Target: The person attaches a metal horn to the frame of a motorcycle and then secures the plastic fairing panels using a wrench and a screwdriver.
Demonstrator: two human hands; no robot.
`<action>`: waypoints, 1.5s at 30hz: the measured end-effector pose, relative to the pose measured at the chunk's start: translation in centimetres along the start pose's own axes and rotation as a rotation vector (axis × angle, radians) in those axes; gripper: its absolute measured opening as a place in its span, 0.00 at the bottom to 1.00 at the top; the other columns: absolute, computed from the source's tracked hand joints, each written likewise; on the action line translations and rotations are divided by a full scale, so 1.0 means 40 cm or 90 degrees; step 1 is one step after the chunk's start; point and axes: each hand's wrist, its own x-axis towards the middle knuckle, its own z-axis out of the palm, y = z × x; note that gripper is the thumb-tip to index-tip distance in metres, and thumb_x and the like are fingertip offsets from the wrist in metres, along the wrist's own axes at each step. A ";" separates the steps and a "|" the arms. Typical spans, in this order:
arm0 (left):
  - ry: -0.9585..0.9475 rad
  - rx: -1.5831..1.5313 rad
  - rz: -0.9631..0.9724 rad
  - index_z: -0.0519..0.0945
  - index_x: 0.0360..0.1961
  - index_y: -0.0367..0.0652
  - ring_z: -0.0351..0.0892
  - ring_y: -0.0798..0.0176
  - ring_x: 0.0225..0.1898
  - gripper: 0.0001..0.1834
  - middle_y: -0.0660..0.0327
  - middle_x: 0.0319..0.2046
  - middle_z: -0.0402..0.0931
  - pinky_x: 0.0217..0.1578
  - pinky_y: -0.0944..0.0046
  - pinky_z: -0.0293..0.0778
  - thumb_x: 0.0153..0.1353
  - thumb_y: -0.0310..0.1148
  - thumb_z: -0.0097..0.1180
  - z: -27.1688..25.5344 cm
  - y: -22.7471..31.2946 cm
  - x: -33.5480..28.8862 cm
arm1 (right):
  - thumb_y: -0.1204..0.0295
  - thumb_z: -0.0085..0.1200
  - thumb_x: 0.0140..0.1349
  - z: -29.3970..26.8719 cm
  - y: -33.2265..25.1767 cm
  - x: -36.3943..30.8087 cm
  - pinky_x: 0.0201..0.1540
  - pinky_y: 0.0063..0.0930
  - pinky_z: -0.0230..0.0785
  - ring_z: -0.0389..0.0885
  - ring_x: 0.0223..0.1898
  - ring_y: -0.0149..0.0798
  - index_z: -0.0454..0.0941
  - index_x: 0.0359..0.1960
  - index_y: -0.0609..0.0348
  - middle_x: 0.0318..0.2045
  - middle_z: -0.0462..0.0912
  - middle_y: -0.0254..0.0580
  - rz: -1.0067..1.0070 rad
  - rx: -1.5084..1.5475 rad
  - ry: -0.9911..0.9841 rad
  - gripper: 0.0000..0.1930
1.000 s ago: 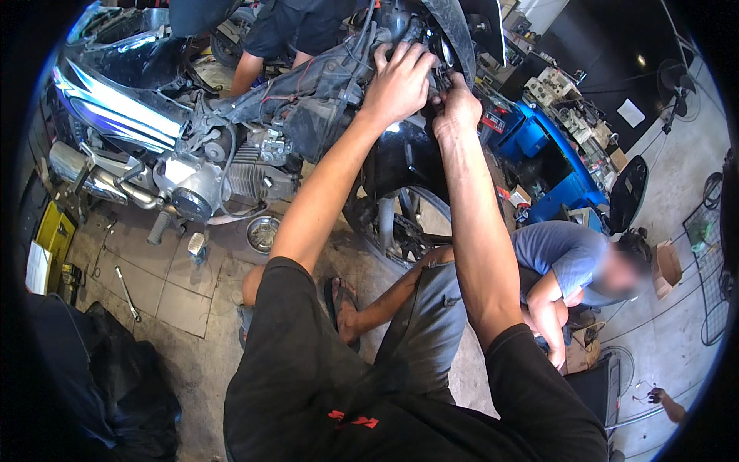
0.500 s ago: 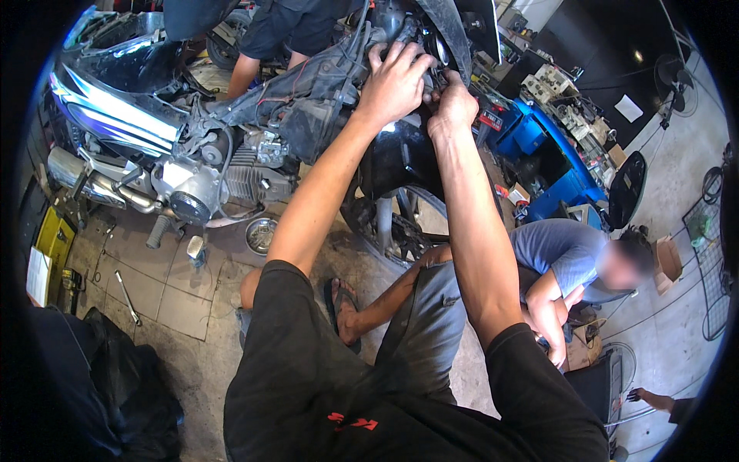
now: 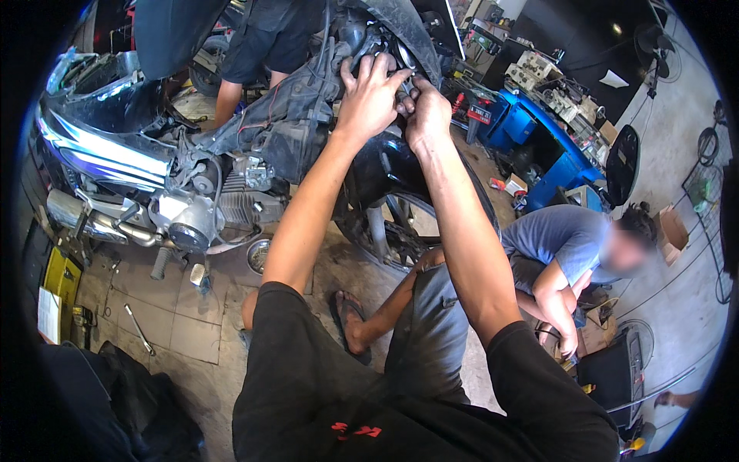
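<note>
A partly stripped motorcycle [image 3: 296, 127] stands in front of me, its frame and wiring bare. Both hands reach up to its steering head, above the glossy black front fender [image 3: 381, 169]. My left hand [image 3: 369, 104] lies over the parts there, back up, fingers bent and spread apart. Close beside it on the right, my right hand [image 3: 427, 115] has its fingers curled in among the parts near a round shiny piece [image 3: 406, 54]. Whatever the right fingers grip is hidden. Below the fender is the front wheel [image 3: 389, 242].
A person in a grey-blue shirt [image 3: 566, 231] crouches at the right; another in dark shorts [image 3: 269, 50] works behind the motorcycle. A blue cabinet [image 3: 550, 158] holds parts. On the tiled floor lie a ratchet wrench [image 3: 139, 329] and a metal bowl [image 3: 258, 258], with a yellow case [image 3: 60, 279] at left.
My view has shifted a little, so the motorcycle and both hands appear farther left. The hands stay at the steering head; the right fingers look more curled. The crouching person's arm has lowered.
</note>
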 end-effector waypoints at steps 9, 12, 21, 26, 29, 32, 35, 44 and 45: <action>0.014 0.087 0.040 0.77 0.59 0.55 0.66 0.50 0.59 0.31 0.56 0.52 0.69 0.64 0.26 0.49 0.50 0.37 0.64 0.006 0.007 -0.002 | 0.74 0.48 0.67 -0.011 -0.004 -0.017 0.22 0.34 0.71 0.65 0.16 0.32 0.75 0.37 0.65 0.21 0.68 0.34 0.003 0.052 -0.019 0.06; 0.038 0.074 0.047 0.77 0.59 0.54 0.66 0.50 0.58 0.31 0.56 0.50 0.69 0.63 0.27 0.49 0.50 0.35 0.64 0.005 0.004 -0.003 | 0.75 0.48 0.68 -0.004 -0.008 -0.013 0.24 0.32 0.70 0.65 0.17 0.31 0.75 0.41 0.65 0.21 0.67 0.33 0.020 0.032 -0.046 0.06; 0.004 0.134 0.030 0.77 0.59 0.53 0.67 0.53 0.60 0.31 0.58 0.52 0.71 0.64 0.24 0.50 0.50 0.37 0.64 0.001 0.021 -0.005 | 0.76 0.50 0.67 -0.026 -0.012 -0.018 0.24 0.30 0.71 0.66 0.18 0.30 0.75 0.37 0.64 0.21 0.68 0.32 0.041 0.059 -0.022 0.03; 0.039 0.128 0.060 0.77 0.58 0.56 0.67 0.51 0.58 0.28 0.58 0.50 0.71 0.62 0.26 0.52 0.52 0.36 0.60 0.005 0.012 -0.005 | 0.76 0.50 0.67 -0.009 -0.012 -0.010 0.23 0.31 0.71 0.66 0.18 0.31 0.74 0.34 0.63 0.21 0.68 0.34 0.043 0.037 -0.036 0.04; 0.008 0.130 0.041 0.77 0.58 0.56 0.67 0.52 0.59 0.29 0.59 0.51 0.71 0.63 0.24 0.51 0.52 0.37 0.61 0.003 0.016 -0.006 | 0.76 0.50 0.67 -0.014 -0.013 -0.015 0.24 0.31 0.72 0.66 0.18 0.31 0.75 0.34 0.63 0.21 0.68 0.34 0.041 0.037 -0.036 0.04; -0.008 0.132 0.028 0.77 0.58 0.55 0.68 0.52 0.59 0.29 0.59 0.51 0.71 0.63 0.23 0.51 0.51 0.38 0.62 -0.001 0.022 -0.001 | 0.75 0.49 0.67 -0.021 -0.012 -0.023 0.25 0.32 0.72 0.66 0.18 0.31 0.75 0.34 0.63 0.21 0.67 0.34 0.032 0.025 -0.039 0.04; 0.008 0.133 0.038 0.78 0.57 0.55 0.68 0.51 0.58 0.29 0.60 0.50 0.72 0.63 0.23 0.51 0.51 0.38 0.63 -0.001 0.020 -0.003 | 0.75 0.49 0.67 -0.022 -0.011 -0.019 0.25 0.32 0.72 0.66 0.18 0.31 0.74 0.35 0.62 0.21 0.67 0.33 0.028 0.017 -0.041 0.04; 0.004 0.148 0.047 0.78 0.57 0.54 0.69 0.51 0.57 0.29 0.60 0.49 0.73 0.63 0.24 0.51 0.50 0.38 0.63 0.000 0.021 -0.002 | 0.75 0.49 0.66 -0.032 -0.022 -0.015 0.26 0.29 0.68 0.64 0.18 0.30 0.74 0.36 0.62 0.20 0.65 0.30 0.067 0.059 -0.066 0.04; 0.005 0.150 0.042 0.78 0.57 0.54 0.69 0.52 0.57 0.29 0.60 0.49 0.73 0.63 0.24 0.51 0.50 0.38 0.63 -0.001 0.019 -0.001 | 0.75 0.50 0.66 -0.032 -0.020 -0.017 0.26 0.29 0.68 0.63 0.18 0.30 0.74 0.36 0.62 0.20 0.65 0.30 0.069 0.066 -0.064 0.04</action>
